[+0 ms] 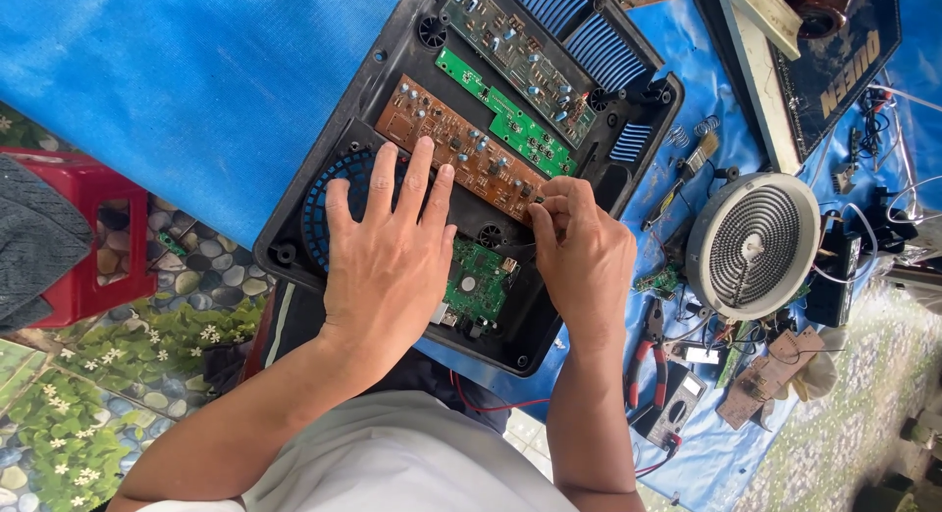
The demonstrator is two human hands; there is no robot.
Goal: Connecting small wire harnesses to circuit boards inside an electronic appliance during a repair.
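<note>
A black plastic appliance housing (294, 218) lies open on a blue tarp, with several circuit boards inside. My left hand (388, 257) rests flat, fingers spread, on the housing and the near edge of a brown circuit board (451, 144). My right hand (579, 247) is curled, its fingertips pinching at the right end of that brown board; whatever it pinches is hidden. A green circuit board (510, 125) lies just beyond the brown one. Between my hands sits a small green board (476, 286).
A round coil heating element (754, 245) lies to the right among wires. Red-handled pliers (643, 360), a multimeter (677, 404), a small brush (692, 164) and loose boards lie on the blue tarp (177, 71). A red plastic stool (88, 228) stands at left on a pebble-pattern floor.
</note>
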